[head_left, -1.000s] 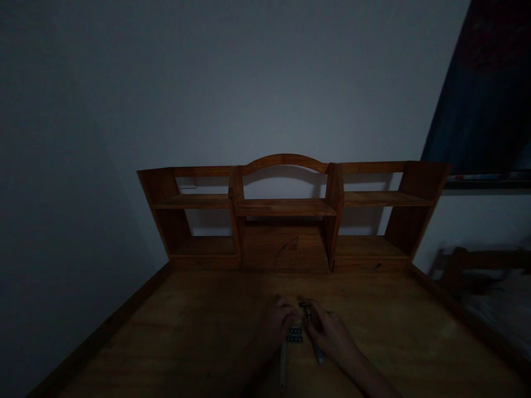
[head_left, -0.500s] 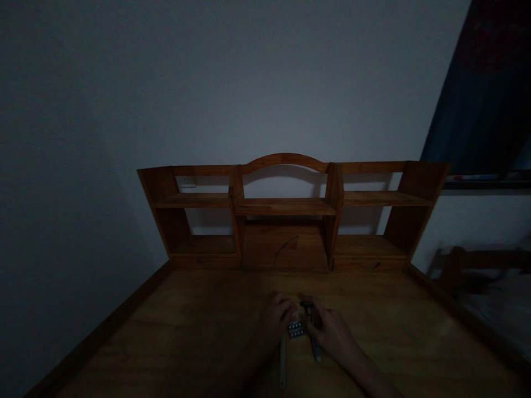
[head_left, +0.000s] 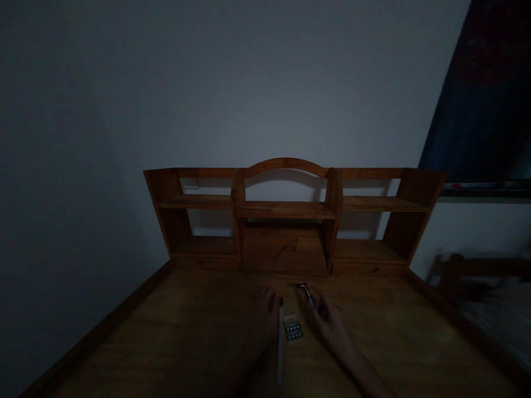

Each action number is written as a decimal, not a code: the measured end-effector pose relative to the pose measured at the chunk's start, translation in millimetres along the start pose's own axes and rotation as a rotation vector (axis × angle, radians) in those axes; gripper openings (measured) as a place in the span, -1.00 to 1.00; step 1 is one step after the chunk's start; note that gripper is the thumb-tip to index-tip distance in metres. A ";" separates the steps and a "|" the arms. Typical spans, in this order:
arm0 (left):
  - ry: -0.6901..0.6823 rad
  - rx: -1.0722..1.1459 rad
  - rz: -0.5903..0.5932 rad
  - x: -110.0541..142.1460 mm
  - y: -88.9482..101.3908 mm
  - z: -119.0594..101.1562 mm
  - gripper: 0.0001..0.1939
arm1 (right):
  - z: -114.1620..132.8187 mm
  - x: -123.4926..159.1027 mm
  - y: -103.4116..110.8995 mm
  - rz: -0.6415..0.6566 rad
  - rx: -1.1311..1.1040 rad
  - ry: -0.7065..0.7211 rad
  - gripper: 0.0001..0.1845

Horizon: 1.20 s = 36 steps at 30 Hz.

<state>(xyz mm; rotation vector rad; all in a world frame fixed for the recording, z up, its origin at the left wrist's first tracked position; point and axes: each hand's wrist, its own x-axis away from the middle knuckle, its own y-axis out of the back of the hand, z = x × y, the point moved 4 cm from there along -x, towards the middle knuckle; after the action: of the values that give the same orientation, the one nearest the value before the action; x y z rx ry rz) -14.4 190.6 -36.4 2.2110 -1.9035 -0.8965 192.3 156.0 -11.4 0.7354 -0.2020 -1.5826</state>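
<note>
The room is very dim. My right hand [head_left: 328, 323] is closed around a small metal tool [head_left: 306, 292] with a T-shaped head that sticks out past my fingers toward the shelf unit. A small blister-like pack [head_left: 293, 330] with rows of pale dots lies on the wooden desk [head_left: 186, 337] between my hands, touched by neither. My left hand [head_left: 264, 319] rests on the desk just left of a long pale stick [head_left: 280, 348], which runs toward me. It is too dark to tell whether that hand grips the stick.
A wooden shelf unit [head_left: 286, 210] with an arched top and bare shelves stands at the back of the desk against a pale wall. A dark panel [head_left: 485, 94] hangs at the upper right. Blurred wooden furniture [head_left: 468, 271] stands to the right.
Both hands have drawn apart from the pack, which now lies uncovered. My right hand has pushed the metal tool farther forward. The view has tilted slightly.
</note>
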 end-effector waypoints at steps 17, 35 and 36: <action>0.178 0.577 0.247 -2.8 -24.3 1.5 -0.46 | 0.4 -1.7 -15.0 0.197 -0.444 0.015 -0.52; 0.199 0.534 0.270 3.3 -22.1 1.0 -0.51 | 12.1 6.0 -10.0 0.182 -0.137 0.079 -0.57; 0.227 0.582 0.295 4.8 -24.6 2.6 -0.50 | 11.7 5.7 -10.1 0.185 -0.142 0.079 -0.57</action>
<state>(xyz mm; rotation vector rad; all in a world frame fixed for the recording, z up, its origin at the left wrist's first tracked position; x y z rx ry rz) 6.1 192.4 -50.9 2.0685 -2.5027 -0.0373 177.5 149.0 -9.6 0.6481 -0.0957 -1.3748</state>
